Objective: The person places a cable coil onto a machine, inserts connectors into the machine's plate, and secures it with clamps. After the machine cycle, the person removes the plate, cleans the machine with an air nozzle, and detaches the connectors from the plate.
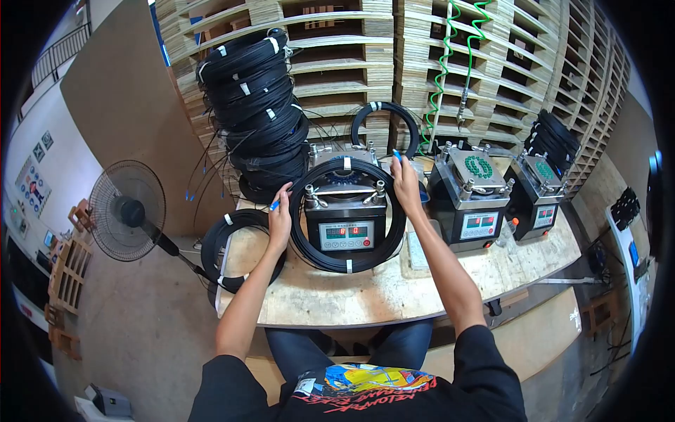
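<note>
Both your hands close on the black cable coil [349, 264]: left hand [280, 216] at nine o'clock, right hand [406, 181] at two, ringing the machine [346, 226].

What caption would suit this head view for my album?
Both hands, left hand and right hand, hold a black cable coil around a benchtop machine.
</note>
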{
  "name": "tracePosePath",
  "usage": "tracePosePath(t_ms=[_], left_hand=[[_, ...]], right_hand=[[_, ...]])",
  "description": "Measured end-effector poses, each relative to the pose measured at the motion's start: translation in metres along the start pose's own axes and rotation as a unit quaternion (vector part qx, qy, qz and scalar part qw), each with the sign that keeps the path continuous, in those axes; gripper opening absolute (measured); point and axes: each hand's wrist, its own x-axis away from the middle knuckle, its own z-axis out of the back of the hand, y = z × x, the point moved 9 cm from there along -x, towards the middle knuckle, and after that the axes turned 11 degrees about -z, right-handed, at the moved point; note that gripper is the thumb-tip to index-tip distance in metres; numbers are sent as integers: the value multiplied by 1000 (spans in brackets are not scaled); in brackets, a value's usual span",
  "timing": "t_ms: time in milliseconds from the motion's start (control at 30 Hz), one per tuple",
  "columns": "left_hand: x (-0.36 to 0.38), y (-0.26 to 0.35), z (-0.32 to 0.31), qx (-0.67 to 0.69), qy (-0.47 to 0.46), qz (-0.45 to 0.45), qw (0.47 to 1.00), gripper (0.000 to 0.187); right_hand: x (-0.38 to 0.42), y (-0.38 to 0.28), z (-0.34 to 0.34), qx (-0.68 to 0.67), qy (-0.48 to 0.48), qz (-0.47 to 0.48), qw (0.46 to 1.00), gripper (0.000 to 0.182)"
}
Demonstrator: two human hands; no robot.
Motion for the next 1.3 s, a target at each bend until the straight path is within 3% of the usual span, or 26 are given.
tracePosePath(t_ms=[133, 200, 233, 333, 433, 567, 633, 667, 700, 767, 800, 900, 933, 967, 1033, 1100, 1133, 1167, 1233, 1300], left_hand=[[17, 6, -4, -75, 40, -8, 996, 49], [15, 16, 0, -120, 85, -60, 987, 47], [14, 16, -1, -118, 85, -58, 988, 47], [12, 14, 0, -122, 87, -63, 987, 46], [6, 21, 2, -153, 91, -81, 981, 47], [-13, 44, 2, -141, 83, -84, 983, 47], [-19, 55, 4, -89, 81, -62, 991, 46], [-14, 70, 1, -17, 74, 49, 996, 46], [-13, 69, 4, -19, 72, 52, 996, 46], [-13, 103, 13, -111, 58, -158, 980, 46], [-6, 110, 15, -87, 39, -186, 978, 46], [38, 116, 23, -107, -14, -141, 984, 46], [61, 100, 22, 9, -8, 36, 999, 45], [79, 74, 32, -79, -33, -31, 996, 44], [118, 82, 31, -42, -46, 123, 990, 43], [152, 42, 40, -115, -78, 41, 989, 46], [158, 61, 38, -138, -67, -4, 988, 42], [176, 54, 38, -116, -81, 117, 983, 42], [202, 36, 41, -137, -123, 209, 960, 43], [227, 9, 50, -161, -134, 186, 960, 43]], right_hand=[[51, 27, 19, 9, 27, -51, 998, 37], [72, 34, 20, 16, 52, -83, 995, 42], [77, 38, 18, 18, 54, -80, 995, 36], [73, 33, 9, 46, 79, -60, 994, 21], [69, 36, 7, 49, 64, -110, 991, 24], [55, 25, 13, 45, 79, -95, 991, 28], [53, 5, 24, 8, 99, -90, 991, 31], [53, -5, 30, 2, 116, -63, 991, 33], [55, -20, 38, 3, 122, -48, 991, 32], [65, -38, 51, -29, 107, -34, 993, 30], [74, -41, 57, -21, 122, 7, 992, 26], [116, -49, 69, 29, 96, 28, 995, 20], [130, -41, 69, 24, 67, -18, 997, 20], [147, -37, 69, 47, 54, -34, 997, 20], [181, -19, 67, 69, 28, -79, 994, 20], [210, -2, 60, 112, -31, -155, 981, 21], [223, 15, 52, 99, -91, -200, 970, 21], [236, 28, 47, 142, -108, -193, 965, 20], [258, 48, 36, 180, -143, -198, 953, 21], [276, 58, 30, 198, -171, -218, 940, 25]])
